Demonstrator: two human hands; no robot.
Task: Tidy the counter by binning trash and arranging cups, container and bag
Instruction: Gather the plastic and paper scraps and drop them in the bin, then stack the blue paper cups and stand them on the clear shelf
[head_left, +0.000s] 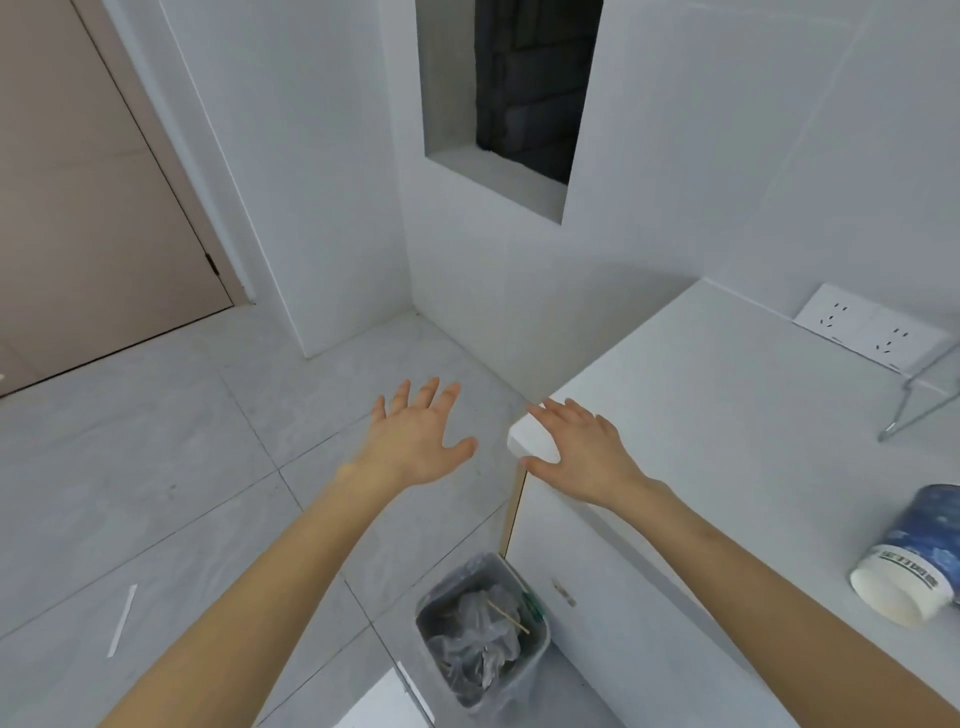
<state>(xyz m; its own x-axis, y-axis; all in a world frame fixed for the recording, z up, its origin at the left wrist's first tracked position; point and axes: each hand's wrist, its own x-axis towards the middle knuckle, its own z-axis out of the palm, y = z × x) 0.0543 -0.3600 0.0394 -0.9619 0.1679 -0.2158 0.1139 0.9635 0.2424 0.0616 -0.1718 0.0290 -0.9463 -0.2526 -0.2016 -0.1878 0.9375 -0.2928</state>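
My left hand (421, 441) is stretched out over the floor, fingers spread, holding nothing. My right hand (582, 447) hovers palm down over the near corner of the white counter (727, 415), fingers apart and empty. A blue paper cup (914, 556) with a white rim lies tipped on its side at the counter's right edge. On the floor beside the counter stands a grey bin (483, 629) lined with clear plastic, holding crumpled plastic and a wooden stick.
A white paper strip (122, 621) lies on the grey tiled floor at left. A wall socket (872, 327) and a metal rack leg (914, 405) sit at the counter's back right. A beige door (78, 182) is at far left.
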